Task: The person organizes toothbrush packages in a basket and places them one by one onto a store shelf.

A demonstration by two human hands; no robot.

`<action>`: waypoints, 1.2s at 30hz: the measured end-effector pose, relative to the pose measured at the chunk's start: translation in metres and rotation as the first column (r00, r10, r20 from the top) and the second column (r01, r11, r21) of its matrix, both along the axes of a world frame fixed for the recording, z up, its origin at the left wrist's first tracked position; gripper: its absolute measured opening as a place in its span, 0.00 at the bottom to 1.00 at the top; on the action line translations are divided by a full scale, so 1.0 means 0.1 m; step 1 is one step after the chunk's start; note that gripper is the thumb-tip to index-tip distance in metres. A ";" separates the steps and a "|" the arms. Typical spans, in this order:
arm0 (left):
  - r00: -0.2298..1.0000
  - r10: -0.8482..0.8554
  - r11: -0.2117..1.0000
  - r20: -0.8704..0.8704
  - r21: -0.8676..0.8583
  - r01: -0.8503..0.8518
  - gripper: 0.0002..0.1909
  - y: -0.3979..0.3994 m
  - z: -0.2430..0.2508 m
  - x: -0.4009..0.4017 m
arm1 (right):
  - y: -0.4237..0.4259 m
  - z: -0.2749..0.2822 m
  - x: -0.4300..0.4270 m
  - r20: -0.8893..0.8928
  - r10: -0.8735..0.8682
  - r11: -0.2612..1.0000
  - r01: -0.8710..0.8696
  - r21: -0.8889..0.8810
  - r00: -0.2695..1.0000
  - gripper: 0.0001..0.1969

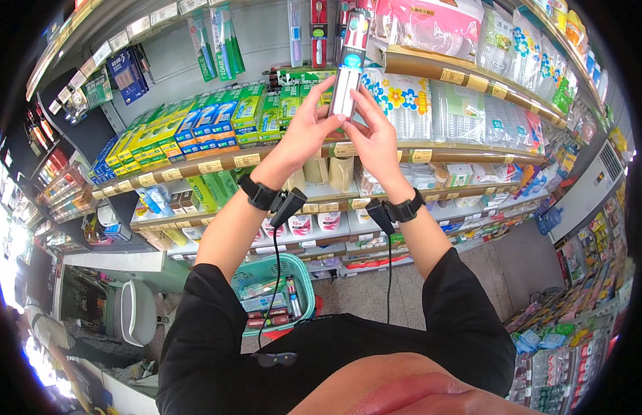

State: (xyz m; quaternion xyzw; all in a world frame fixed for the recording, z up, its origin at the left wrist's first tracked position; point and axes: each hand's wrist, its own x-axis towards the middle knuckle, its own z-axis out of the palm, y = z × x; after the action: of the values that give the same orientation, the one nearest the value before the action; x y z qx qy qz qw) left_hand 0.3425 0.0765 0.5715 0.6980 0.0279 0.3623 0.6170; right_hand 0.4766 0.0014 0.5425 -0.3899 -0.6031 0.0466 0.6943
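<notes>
Both of my hands hold one packaged toothbrush set [348, 65] upright in front of the shelf. The pack is dark-edged with a clear front, and two brush heads show near its top. My left hand [313, 122] grips its lower left side, while my right hand [372, 124] has the lower right side. Behind the pack, other toothbrush packs [319, 36] hang on the shelf back. Green and yellow Darlie toothpaste boxes [248, 111] are stacked to the left of my hands. To the right stand wrapped plastic cups [404, 104] with a flower print.
A teal basket [309, 275] below my left arm holds several packs [292, 295]. Lower shelves carry beige mugs [342, 174] and white-and-pink bottles [300, 224]. A white chair [137, 314] and a person [56, 337] are at the left. Tiled floor [373, 290] lies below the shelves.
</notes>
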 end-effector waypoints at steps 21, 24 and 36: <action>0.989 0.048 0.993 0.139 -0.114 -0.032 0.35 0.32 0.14 0.53 | 0.41 0.24 0.38 0.186 -0.034 0.999 0.030 0.024 0.982 0.32; 0.985 0.072 0.991 0.158 -0.125 -0.052 0.35 0.36 0.14 0.57 | 0.47 0.26 0.42 0.227 -0.044 0.999 0.036 0.037 0.973 0.33; 0.983 0.144 0.985 0.118 -0.112 -0.130 0.34 0.37 0.28 0.71 | 0.61 0.27 0.54 0.194 0.026 0.999 -0.034 0.040 0.981 0.35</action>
State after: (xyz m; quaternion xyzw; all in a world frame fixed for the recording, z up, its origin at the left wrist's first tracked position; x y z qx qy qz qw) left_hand 0.4132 0.1132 0.5990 0.6372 0.0558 0.4454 0.6265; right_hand 0.5310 0.0625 0.5694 -0.3682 -0.6745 0.0058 0.6399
